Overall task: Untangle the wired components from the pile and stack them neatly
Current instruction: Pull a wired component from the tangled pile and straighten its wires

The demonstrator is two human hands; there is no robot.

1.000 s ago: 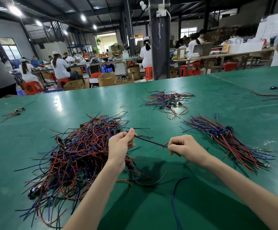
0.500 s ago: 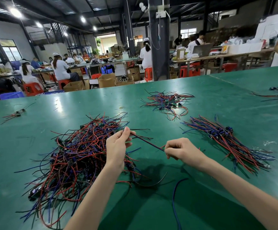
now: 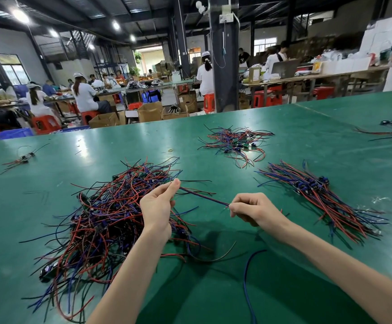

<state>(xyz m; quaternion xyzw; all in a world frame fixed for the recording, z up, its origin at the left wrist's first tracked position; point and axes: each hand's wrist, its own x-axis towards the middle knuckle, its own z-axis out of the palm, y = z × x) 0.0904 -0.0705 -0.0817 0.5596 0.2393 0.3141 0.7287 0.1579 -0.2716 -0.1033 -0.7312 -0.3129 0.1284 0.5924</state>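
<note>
My left hand (image 3: 158, 206) and right hand (image 3: 253, 210) pinch one wire (image 3: 204, 195) taut, its length running ten to four o'clock over the green counter (image 3: 307, 141), workshop (image 3: 157, 54) behind.

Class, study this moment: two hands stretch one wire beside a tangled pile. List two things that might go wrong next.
1. The wire pinched between the left hand and right hand may be snagged in the tangled pile; pulling harder might drag other components out or tighten knots.
2. The neat stack lies just beyond the right hand; a swinging wire end might knock it out of line.
</note>
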